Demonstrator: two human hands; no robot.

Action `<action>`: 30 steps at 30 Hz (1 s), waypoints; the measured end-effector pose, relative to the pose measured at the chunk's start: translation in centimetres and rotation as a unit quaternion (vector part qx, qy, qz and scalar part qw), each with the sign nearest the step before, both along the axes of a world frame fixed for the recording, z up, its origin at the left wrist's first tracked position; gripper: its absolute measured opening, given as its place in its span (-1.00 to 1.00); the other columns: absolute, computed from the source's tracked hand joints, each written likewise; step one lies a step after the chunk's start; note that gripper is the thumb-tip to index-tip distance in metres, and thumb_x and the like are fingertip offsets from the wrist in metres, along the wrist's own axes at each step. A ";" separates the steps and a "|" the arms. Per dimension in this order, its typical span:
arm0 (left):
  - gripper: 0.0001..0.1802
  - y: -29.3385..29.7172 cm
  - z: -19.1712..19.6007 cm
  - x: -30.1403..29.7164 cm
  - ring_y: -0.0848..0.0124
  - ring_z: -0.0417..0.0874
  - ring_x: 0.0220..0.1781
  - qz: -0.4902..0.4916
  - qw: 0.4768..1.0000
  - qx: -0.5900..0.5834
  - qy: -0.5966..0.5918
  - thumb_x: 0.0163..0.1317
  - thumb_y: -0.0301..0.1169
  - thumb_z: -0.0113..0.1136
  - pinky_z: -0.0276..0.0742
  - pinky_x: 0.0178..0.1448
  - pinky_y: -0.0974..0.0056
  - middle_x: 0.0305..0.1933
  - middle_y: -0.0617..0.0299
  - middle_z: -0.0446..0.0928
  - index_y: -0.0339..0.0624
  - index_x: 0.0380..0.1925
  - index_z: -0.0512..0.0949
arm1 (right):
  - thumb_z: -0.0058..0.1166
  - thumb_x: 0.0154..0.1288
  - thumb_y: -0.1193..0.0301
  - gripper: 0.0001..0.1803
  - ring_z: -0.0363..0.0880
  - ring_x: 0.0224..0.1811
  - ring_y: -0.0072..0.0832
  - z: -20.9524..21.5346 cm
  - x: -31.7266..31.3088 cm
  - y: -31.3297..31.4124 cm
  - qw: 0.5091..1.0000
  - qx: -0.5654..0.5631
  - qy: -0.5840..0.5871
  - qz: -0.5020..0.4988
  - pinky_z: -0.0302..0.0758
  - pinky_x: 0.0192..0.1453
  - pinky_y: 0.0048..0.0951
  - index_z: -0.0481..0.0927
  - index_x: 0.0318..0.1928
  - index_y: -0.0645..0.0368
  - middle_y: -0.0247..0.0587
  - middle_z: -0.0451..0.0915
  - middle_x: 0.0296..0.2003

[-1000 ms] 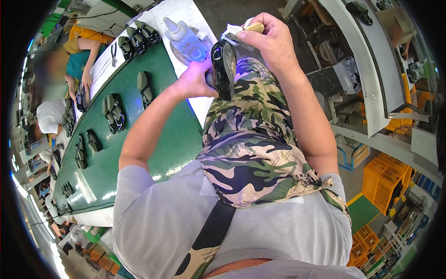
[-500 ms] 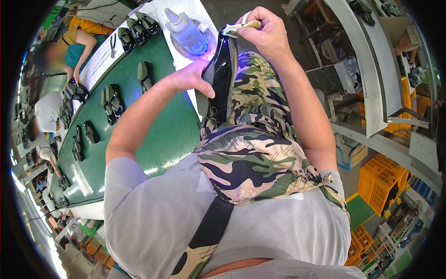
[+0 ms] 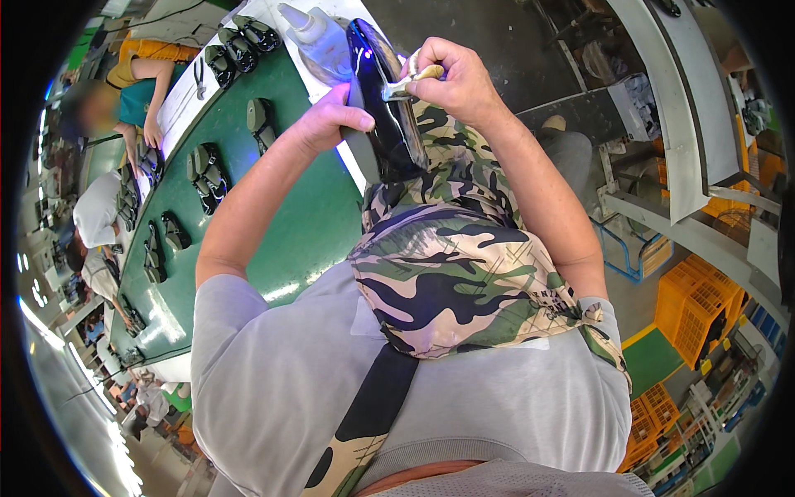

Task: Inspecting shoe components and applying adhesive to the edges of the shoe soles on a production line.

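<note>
In front of my lap, a glossy black shoe point(image 3: 383, 124) is held tilted, with its far end raised. My left hand point(image 3: 327, 120) grips its left side, the thumb lying along the edge. My right hand point(image 3: 461, 80) pinches a small cream-coloured, wadded piece that looks like cloth point(image 3: 400, 89), its lower end touching the shoe's shiny right side. Its exact kind is hard to make out. Just beyond the shoe, a translucent squeeze bottle point(image 3: 315, 35) with a pointed nozzle stands in bluish light, partly hidden by the shoe.
Several black shoes point(image 3: 207, 176) rest on the green conveyor belt point(image 3: 286, 211) at left, with more on its white border near pliers point(image 3: 199, 74). Co-workers point(image 3: 137, 87) sit along the far side. Orange crates point(image 3: 696, 306) and a metal frame point(image 3: 662, 108) stand at right.
The shoe has turned and risen, its far end now higher. My right hand has moved down with the cream piece, from the shoe's far tip to its side. Shoes on the belt have shifted slightly.
</note>
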State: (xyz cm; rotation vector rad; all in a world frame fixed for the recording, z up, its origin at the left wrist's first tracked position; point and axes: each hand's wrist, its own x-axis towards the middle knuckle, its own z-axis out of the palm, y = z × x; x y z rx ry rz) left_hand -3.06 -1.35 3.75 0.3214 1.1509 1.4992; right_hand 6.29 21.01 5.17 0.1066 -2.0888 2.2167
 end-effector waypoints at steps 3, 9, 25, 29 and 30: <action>-0.24 0.0 -0.5 -0.1 0.30 0.61 0.09 0.039 0.999 0.010 0.017 -0.17 -0.42 0.44 0.45 0.30 0.21 0.05 0.14 0.61 -0.35 0.15 0.45 | 0.22 0.05 0.61 -0.79 0.53 -0.21 -0.55 0.1 1.1 0.1 1.000 0.004 -0.016 0.011 0.45 -0.10 -0.48 0.40 -0.45 0.17 -0.22 0.59 -0.31; -0.34 0.2 -1.6 -0.2 0.26 0.64 0.04 0.119 0.992 0.015 0.029 -0.12 -0.50 0.42 0.50 0.26 0.17 0.01 0.11 0.63 -0.35 0.09 0.48 | 0.21 0.03 0.61 -0.75 0.53 -0.19 -0.52 -0.6 3.0 1.7 0.998 0.047 -0.036 0.010 0.44 -0.11 -0.48 0.34 -0.47 0.16 -0.22 0.57 -0.33; -0.25 2.3 -3.3 0.6 0.04 0.50 0.29 0.196 0.952 0.176 -0.154 -0.05 -0.56 0.25 0.30 0.47 -0.05 0.24 0.04 0.51 -0.26 0.26 0.35 | 0.31 0.11 0.62 -0.80 0.55 -0.28 -0.59 -3.5 4.5 3.3 0.947 -0.283 -0.022 -0.147 0.50 -0.16 -0.54 0.51 -0.36 0.20 -0.21 0.63 -0.29; -0.27 3.5 -3.2 1.1 0.09 0.52 0.27 0.214 0.956 0.165 -0.111 -0.06 -0.57 0.30 0.36 0.44 0.01 0.19 0.07 0.53 -0.27 0.23 0.37 | 0.31 0.10 0.62 -0.80 0.53 -0.35 -0.60 -4.0 5.2 3.5 0.930 -0.308 -0.044 -0.194 0.47 -0.24 -0.55 0.51 -0.36 0.19 -0.27 0.60 -0.35; -0.27 3.8 -2.8 1.2 0.09 0.52 0.27 0.210 0.957 0.165 -0.110 -0.06 -0.57 0.30 0.36 0.44 0.01 0.19 0.07 0.53 -0.27 0.23 0.37 | 0.29 0.12 0.62 -0.80 0.54 -0.31 -0.60 -4.1 5.4 3.7 0.929 -0.292 -0.066 -0.217 0.46 -0.20 -0.54 0.50 -0.35 0.17 -0.31 0.59 -0.34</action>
